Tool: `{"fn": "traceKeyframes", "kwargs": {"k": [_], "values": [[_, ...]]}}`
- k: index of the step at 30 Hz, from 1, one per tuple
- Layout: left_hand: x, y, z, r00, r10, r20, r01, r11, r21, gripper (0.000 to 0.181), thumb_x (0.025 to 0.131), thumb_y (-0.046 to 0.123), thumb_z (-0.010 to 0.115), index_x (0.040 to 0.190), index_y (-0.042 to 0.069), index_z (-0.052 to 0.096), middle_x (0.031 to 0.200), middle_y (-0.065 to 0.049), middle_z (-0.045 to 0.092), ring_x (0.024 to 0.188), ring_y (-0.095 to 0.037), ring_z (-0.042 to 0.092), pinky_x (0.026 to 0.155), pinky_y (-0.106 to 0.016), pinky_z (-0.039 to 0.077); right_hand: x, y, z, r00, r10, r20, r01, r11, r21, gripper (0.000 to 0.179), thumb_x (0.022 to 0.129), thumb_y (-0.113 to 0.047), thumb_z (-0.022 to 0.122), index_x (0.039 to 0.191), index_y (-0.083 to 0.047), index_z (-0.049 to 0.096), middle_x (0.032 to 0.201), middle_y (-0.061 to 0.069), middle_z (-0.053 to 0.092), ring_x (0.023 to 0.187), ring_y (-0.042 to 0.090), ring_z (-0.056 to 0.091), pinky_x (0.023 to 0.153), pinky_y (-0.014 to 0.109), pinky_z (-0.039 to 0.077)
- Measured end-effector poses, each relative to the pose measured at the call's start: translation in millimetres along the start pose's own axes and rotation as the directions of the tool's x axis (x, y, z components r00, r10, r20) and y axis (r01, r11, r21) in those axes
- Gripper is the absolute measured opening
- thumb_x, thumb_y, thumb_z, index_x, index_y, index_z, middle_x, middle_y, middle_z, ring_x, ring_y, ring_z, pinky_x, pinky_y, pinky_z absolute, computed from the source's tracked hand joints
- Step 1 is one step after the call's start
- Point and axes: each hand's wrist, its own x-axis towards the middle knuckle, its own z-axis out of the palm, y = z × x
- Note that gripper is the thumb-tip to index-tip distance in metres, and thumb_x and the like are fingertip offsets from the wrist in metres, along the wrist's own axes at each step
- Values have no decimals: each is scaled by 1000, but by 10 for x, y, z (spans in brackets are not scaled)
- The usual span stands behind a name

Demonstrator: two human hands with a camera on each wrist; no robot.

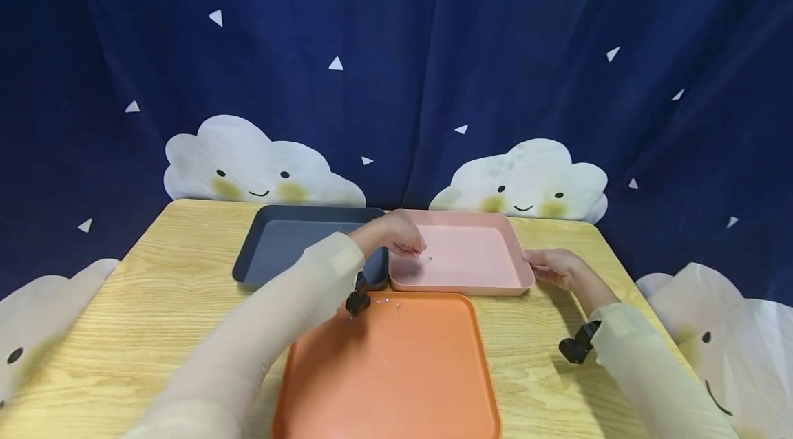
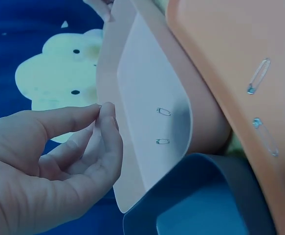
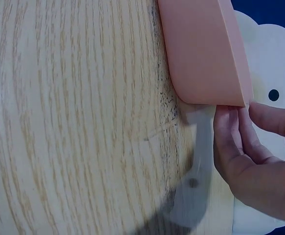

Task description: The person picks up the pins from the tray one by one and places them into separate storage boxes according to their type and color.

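Over the left part of the pink tray [image 1: 464, 281], my left hand [image 1: 404, 236] pinches thumb and forefinger together; only a tiny tip of what looks like a safety pin [image 2: 100, 105] shows between them. Two small safety pins, an upper one [image 2: 164, 111] and a lower one [image 2: 162, 141], lie inside this tray in the left wrist view. My right hand [image 1: 554, 267] holds the tray's right side, thumb at the rim and fingers against the outer wall, as the right wrist view shows.
A dark blue-grey tray [image 1: 272, 257] stands left of the pink one, with tiny bits partly behind my left arm. In front lies an orange tray [image 1: 396, 384] with safety pins [image 1: 399, 310] near its far edge. All rest on a wooden table [image 1: 167, 308] before a blue curtain [image 1: 396, 81].
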Motion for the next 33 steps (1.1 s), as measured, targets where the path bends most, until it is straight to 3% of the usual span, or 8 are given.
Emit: {"fn": "traceKeyframes", "kwargs": {"k": [7, 10, 14, 15, 19, 26, 29, 33], "values": [[134, 67, -53, 998, -53, -18, 54, 997, 62, 6, 86, 4, 65, 82, 0, 66, 66, -3, 61, 61, -10, 56, 84, -26, 59, 0, -64, 36, 998, 45, -32, -45, 999, 11, 21, 95, -9, 57, 82, -19, 69, 77, -12, 65, 74, 0, 62, 70, 14, 55], [176, 82, -76, 997, -61, -56, 66, 995, 81, 7, 87, 4, 65, 87, -2, 68, 71, -4, 62, 64, -11, 56, 84, -24, 59, 14, -77, 38, 998, 51, -47, -51, 999, -7, 14, 95, -9, 57, 103, -9, 69, 77, -13, 65, 75, -1, 62, 71, 14, 55], [310, 65, -74, 994, -86, -72, 92, 992, 83, 11, 88, 4, 63, 92, -3, 70, 75, -5, 63, 69, -12, 56, 87, -23, 58, 4, -92, 62, 999, 38, -32, -39, 999, -25, 34, 95, -10, 57, 126, 4, 56, 79, -14, 66, 76, -2, 62, 72, 14, 55], [447, 28, -72, 993, -96, -71, 102, 991, 85, 9, 86, 6, 65, 88, -2, 71, 73, -4, 63, 67, -12, 56, 79, -21, 58, -1, -94, 69, 999, 33, -25, -34, 999, -24, 31, 95, -9, 56, 124, 2, 59, 79, -14, 66, 76, -2, 62, 72, 13, 55], [601, 10, -23, 986, -118, -114, 134, 980, 143, 11, 86, 11, 67, 85, 2, 74, 70, -3, 65, 62, -11, 57, 63, -17, 52, 0, -86, 70, 1000, 27, -6, -27, 999, 17, 19, 96, -8, 54, 90, -17, 70, 78, -12, 67, 74, -2, 63, 70, 12, 55], [552, 34, 35, 979, -137, -153, 163, 971, 177, 12, 88, 13, 66, 94, 3, 70, 75, -2, 60, 71, -11, 56, 83, -19, 55, 4, -88, 101, 999, 43, -25, -42, 998, 38, 15, 96, -7, 55, 104, -8, 68, 77, -11, 68, 73, 0, 63, 68, 13, 55], [557, 22, 46, 979, -112, -173, 141, 977, 163, 13, 87, 11, 66, 95, 1, 67, 79, -5, 62, 73, -14, 57, 85, -21, 56, 9, -77, 94, 999, 46, -25, -45, 997, 55, 21, 96, -6, 54, 85, -18, 69, 77, -10, 68, 73, 0, 63, 68, 13, 55], [573, 35, 66, 975, -86, -205, 121, 979, 167, 20, 87, 13, 68, 102, 0, 69, 88, -6, 70, 69, -13, 59, 81, -21, 58, 4, -72, 70, 999, 46, -23, -44, 997, 58, 23, 95, -6, 55, 83, -19, 69, 79, -11, 67, 74, 0, 63, 69, 13, 55]]}}
